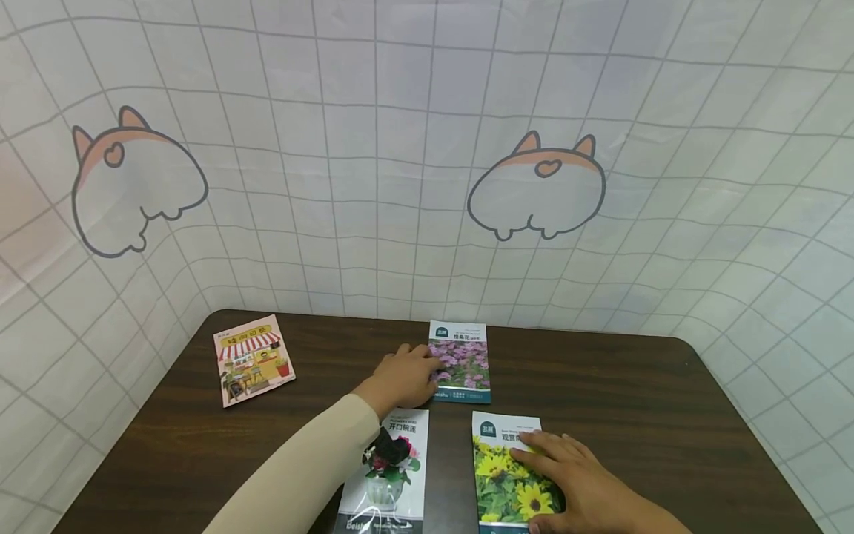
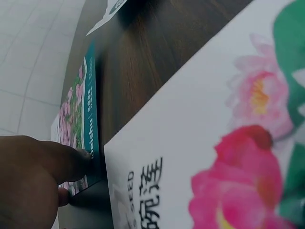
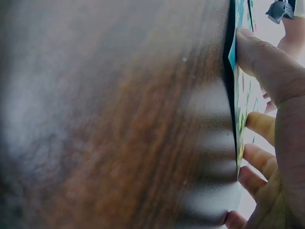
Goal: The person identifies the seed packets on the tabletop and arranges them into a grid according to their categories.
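My left hand point(image 1: 405, 377) touches the left side of a seed packet with purple flowers point(image 1: 463, 363) at the far middle of the table. Its thumb point(image 2: 71, 162) lies on the packet's printed face near the teal strip in the left wrist view. On the right, my right hand point(image 1: 580, 475) rests on a seed packet with yellow flowers point(image 1: 497, 475), fingers spread over its face and thumb near the lower edge. Under my left forearm lies a white seed packet point(image 1: 414, 489) picturing flowers in a glass bowl, partly covered by the sleeve.
A pink packet with a striped-awning shop picture point(image 1: 253, 363) lies tilted at the far left of the dark wooden table point(image 1: 600, 378). White grid-patterned curtain point(image 1: 373, 185) with corgi drawings hangs behind the table and along both sides.
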{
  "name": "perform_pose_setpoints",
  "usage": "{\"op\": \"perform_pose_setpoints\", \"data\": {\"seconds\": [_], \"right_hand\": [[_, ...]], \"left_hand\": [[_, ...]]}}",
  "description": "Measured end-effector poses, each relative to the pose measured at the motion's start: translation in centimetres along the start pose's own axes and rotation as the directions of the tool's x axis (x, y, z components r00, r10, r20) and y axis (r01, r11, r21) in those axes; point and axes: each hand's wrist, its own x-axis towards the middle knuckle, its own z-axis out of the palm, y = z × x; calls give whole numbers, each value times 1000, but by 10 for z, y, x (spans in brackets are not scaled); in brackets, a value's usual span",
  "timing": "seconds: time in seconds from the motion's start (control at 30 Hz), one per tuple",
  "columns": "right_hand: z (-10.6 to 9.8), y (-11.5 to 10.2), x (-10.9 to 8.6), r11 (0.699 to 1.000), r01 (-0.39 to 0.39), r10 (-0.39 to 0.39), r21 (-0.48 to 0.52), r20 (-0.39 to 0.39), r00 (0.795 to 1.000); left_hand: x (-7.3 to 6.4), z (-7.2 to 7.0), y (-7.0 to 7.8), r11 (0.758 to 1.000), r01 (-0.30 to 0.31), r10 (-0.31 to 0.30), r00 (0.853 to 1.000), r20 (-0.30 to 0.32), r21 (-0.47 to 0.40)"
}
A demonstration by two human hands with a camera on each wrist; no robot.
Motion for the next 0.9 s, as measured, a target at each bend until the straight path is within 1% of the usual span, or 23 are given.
{"op": "perform_pose_setpoints", "data": {"seconds": [0.1,0.23,0.47,0.67,0.8,0.9], "right_hand": [[-1,0,0,1000,-8,8,1,7,1000],[-1,0,1,1000,-14,14,14,11,1000],[-2,0,1,1000,9,-9,-10,-6,1000],[-5,-1,1,1000,-5,5,-6,7,1000],[-5,-1,1,1000,9,-8,-13,10,1000],[-5,-1,2,1000,9,-9,-9,10,1000]], "left_hand": [[3,0,3,1000,1,-1,1000,20,13],[6,-3,9,1000,-9,8,1000,28,15],[8,-5,21,1000,-17,17,1000,24,19],[14,-1,28,1000,-10,10,1000,13,20],[17,2,32,1000,-15,15,1000,17,28],[18,2,35,999,-13,12,1000,14,33]]}}
